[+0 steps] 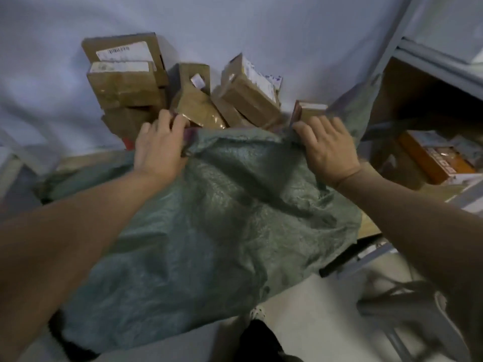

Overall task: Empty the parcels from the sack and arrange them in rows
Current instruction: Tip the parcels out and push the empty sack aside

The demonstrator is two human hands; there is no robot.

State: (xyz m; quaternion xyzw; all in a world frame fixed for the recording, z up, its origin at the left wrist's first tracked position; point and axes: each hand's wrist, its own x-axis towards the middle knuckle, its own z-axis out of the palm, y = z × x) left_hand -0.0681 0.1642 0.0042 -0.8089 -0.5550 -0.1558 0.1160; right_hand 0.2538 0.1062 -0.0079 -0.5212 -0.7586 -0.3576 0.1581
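1. Left hand (159, 145) is clenched on the far hem of the green woven plastic sack (209, 205), fingers curled over the edge. Right hand (328, 150) lies knuckles-up on the same hem further right, fingers bunching the fabric.
2. Grip reading: both hands hold the sack by its far edge, probably to drag the cloth off the load so the contents stay behind.
3. Sack lies slack and crumpled toward the camera; whether anything remains inside cannot be told.
4. Brown cardboard parcels (248, 97) with white labels sit in a jumbled heap just beyond the hem, on the pale blue-grey floor (52, 74). Some tilt, some are stacked; no rows yet.
5. Grey metal shelving (407, 43) stands right, holding an orange box (431, 160).
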